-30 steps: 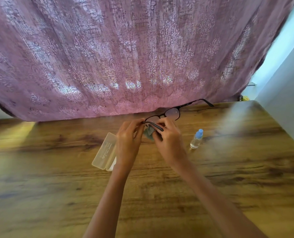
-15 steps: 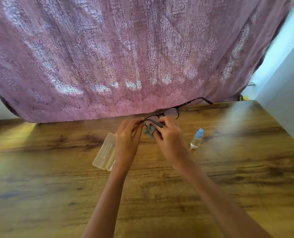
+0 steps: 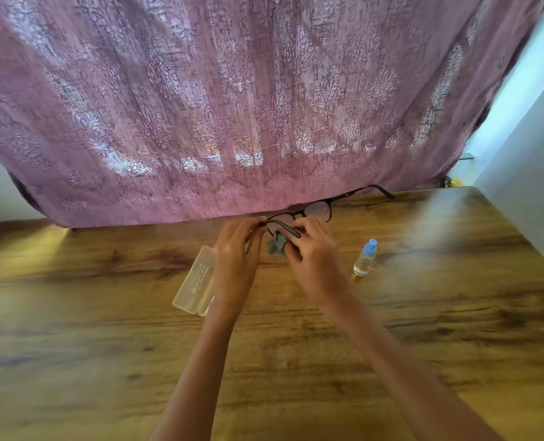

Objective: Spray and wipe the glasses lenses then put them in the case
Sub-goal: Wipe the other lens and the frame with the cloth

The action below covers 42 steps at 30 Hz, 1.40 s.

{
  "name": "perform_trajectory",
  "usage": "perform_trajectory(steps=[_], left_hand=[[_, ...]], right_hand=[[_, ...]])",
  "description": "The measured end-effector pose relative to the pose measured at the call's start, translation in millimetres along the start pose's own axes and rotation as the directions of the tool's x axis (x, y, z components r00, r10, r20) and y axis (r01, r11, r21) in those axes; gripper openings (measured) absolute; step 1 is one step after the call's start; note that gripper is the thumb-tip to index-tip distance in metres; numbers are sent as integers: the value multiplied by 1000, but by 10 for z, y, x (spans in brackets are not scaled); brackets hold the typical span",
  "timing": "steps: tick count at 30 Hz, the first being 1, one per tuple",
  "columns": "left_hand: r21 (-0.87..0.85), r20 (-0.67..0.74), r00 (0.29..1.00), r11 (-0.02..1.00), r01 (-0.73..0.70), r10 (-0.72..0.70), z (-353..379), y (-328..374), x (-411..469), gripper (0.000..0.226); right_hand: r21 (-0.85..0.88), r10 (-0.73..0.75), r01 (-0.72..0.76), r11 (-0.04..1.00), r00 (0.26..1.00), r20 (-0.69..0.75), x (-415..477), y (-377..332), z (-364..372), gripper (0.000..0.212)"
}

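glasses [image 3: 320,210] x1 | cloth [image 3: 277,245] x1 | case [image 3: 195,281] x1 | btl [image 3: 364,259] x1 | L hand [image 3: 235,253], R hand [image 3: 315,253]

both my bare forearms reach forward and converge, wrists almost straight. my left hand [image 3: 237,249] shows its back to me, fingers curled, fingertips pinching the glasses [image 3: 320,209] at the frame corner just above its knuckles. my right hand [image 3: 312,253] sits just beside it, fingers curled round the cloth [image 3: 277,245] bunched between the two hands.

Case [image 3: 195,281] lid bears small print; too blurred to read
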<state>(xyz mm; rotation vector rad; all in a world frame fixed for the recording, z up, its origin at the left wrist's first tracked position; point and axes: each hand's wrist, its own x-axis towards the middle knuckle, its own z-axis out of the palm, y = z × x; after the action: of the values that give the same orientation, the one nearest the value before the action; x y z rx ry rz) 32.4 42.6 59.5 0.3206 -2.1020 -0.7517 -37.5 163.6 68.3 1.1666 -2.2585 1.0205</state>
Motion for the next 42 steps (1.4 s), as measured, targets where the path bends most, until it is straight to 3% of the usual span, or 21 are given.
perform_trajectory(steps=[5, 12, 20, 26, 42], left_hand=[[-14, 8, 1000, 1000, -20, 20, 25, 38, 1, 15], [-21, -35, 998, 998, 55, -56, -4, -55, 7, 14], [-38, -9, 1000, 999, -29, 28, 27, -41, -45, 16], [2, -31, 999, 1000, -13, 13, 27, -103, -28, 15], [4, -73, 996, 999, -44, 44, -8, -76, 27, 13]], right_hand=[[87, 19, -16, 996, 999, -38, 91, -39, 14, 30], [31, -11, 11, 999, 1000, 15, 37, 15, 19, 27], [48, -21, 21, 999, 1000, 6, 133, -29, 34, 24], [-56, 48, -48, 997, 999, 2, 141, 21, 3, 22], [-25, 59, -59, 998, 998, 5, 154, -30, -29, 21]])
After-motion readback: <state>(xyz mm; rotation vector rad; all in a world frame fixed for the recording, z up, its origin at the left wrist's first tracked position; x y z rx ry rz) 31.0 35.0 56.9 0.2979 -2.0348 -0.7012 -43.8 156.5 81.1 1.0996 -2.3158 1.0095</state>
